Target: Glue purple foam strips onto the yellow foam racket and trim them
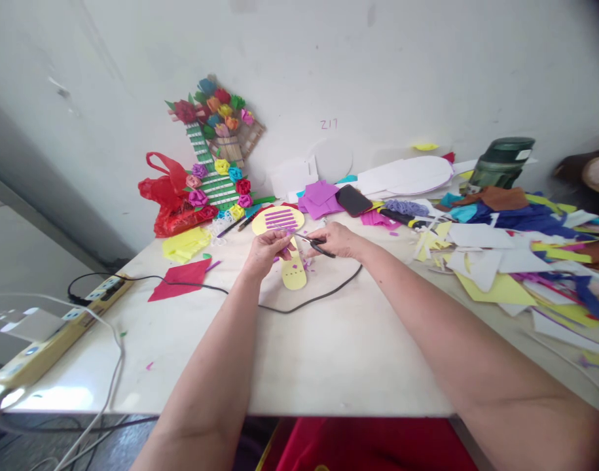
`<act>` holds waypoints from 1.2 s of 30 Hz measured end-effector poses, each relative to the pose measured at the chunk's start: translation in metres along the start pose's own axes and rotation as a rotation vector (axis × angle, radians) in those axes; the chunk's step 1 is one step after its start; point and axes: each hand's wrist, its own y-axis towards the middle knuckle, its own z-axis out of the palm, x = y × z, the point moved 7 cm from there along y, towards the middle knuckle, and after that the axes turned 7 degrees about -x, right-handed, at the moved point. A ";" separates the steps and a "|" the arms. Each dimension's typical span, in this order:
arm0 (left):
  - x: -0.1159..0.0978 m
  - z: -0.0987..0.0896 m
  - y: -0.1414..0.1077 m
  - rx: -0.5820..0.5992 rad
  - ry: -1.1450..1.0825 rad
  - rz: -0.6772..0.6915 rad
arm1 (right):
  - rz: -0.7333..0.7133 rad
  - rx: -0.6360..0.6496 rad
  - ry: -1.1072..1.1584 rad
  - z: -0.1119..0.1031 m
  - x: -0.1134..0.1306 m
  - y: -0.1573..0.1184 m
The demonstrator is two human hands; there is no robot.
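My right hand (339, 239) is closed around a pair of dark-handled scissors (319, 246), their blades pointing left toward my other hand. With fingertips pinched together, my left hand (270, 254) holds a small purple paper strip, mostly hidden by the fingers. Beneath both hands lies a yellow paddle-shaped cutout (294, 280). Its wide oval head (258, 224) carries several parallel purple strips (281, 219). On its handle are a row of small marks and a purple scrap. Tiny purple snippets lie beside the handle, under the scissors.
A black cable (299, 307) crosses the table near my hands. Red paper (179, 281) and a power strip (58, 333) lie left. Behind are paper-flower crafts (218, 186), purple paper (319, 199) and a phone (353, 200). Paper scraps (495, 288) and a green-lidded container (503, 163) are right.
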 end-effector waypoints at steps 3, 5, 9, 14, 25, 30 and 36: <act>0.000 0.000 0.000 -0.006 -0.013 -0.005 | -0.050 -0.033 0.001 0.000 0.001 0.002; 0.000 -0.001 0.000 -0.016 -0.036 -0.002 | -0.045 -0.072 0.018 -0.003 -0.002 0.002; -0.001 -0.002 0.000 -0.015 -0.098 0.036 | 0.009 -0.162 0.038 -0.012 -0.010 0.002; -0.003 -0.003 -0.001 -0.009 -0.098 0.055 | 0.027 -0.204 -0.020 -0.017 -0.009 0.000; -0.003 -0.006 0.000 0.029 -0.020 0.049 | 0.032 -0.107 -0.116 -0.014 0.000 -0.002; -0.003 -0.006 -0.001 0.071 -0.007 0.034 | 0.075 -0.061 -0.205 -0.011 0.001 -0.003; 0.000 -0.004 -0.003 0.105 0.019 -0.018 | 0.052 -0.034 -0.240 -0.007 0.002 -0.004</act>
